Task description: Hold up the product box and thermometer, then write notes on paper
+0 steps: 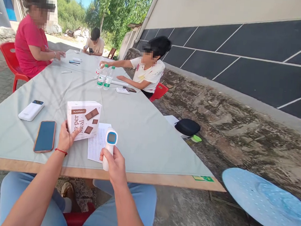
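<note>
Phone (44,136) lies left of the box (87,116), which your left hand (68,136) pinches by its lower left and should hold steady, while right of the box, by the paper (95,146), your right hand (116,164) grips the thermometer (110,146), best angled for easy reading.

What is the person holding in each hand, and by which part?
The left hand holds a white box by its lower left corner; the right hand holds a white handheld thermometer by its handle.
</note>
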A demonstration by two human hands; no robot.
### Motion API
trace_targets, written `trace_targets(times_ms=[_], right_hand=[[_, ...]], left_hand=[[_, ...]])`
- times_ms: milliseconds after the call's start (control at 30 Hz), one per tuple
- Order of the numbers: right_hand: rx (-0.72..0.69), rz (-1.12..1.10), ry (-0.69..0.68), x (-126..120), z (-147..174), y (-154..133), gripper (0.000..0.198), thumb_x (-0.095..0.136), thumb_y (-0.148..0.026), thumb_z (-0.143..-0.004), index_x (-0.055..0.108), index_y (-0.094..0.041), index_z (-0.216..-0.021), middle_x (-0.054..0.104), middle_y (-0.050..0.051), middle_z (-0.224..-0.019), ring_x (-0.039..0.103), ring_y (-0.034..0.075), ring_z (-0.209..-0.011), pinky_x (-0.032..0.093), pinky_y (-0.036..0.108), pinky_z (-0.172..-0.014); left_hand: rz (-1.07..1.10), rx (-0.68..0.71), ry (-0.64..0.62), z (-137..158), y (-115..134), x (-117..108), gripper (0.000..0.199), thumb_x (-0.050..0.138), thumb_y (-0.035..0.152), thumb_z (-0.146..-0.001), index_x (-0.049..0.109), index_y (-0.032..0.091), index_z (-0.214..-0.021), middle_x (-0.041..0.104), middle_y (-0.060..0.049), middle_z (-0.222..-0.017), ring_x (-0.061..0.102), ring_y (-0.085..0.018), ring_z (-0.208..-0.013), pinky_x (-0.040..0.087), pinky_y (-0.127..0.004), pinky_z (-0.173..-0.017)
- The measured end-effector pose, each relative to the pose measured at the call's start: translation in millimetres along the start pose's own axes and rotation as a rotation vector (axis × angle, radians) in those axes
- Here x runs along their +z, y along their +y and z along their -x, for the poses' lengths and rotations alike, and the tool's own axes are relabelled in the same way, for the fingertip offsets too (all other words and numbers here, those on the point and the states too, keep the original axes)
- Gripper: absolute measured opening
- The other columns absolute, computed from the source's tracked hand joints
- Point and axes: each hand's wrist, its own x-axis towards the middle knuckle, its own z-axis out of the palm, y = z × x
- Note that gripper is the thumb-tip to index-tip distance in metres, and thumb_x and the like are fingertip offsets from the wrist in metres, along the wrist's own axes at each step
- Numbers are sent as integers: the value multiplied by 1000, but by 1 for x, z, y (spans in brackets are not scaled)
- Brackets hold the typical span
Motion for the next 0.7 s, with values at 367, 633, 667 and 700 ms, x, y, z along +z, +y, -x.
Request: trace_targets(times_ms=[367,633,667,700], right_hand=[[-35,8,67,-15,-4,5,27,63,-45,-74,53,-20,-66,51,-3,-55,46,12,-53,38,26,-54],[-28,36,61,-11,-1,2,25,62,-43,-75,53,-21,-67,51,-3,-57,46,13,-56,38,26,-55],[-32,42,54,-12,-1,2,25,61,-43,-75,53,-21,-68,51,-3,-57,46,13,-56,38,26,-56],[-36,49,47,-12,-2,2,25,61,-43,-76,53,-21,-68,51,-3,-57,46,13,-57,38,26,-57]], left_hand=[[-304,216,217,-10,-26,3,80,63,35,-79,23,12,-144,34,-22,-144,27,-35,-139,24,-53,-115],[-462,483,425,3,-18,7,53,56,23,-79,40,12,-129,41,-20,-126,38,-33,-126,31,-53,-107],[-466,505,420,5,-17,9,47,56,22,-79,45,13,-123,44,-18,-121,41,-31,-121,35,-51,-105],[-470,534,393,7,-17,10,41,56,21,-79,48,15,-118,46,-16,-116,44,-30,-117,37,-50,-102]])
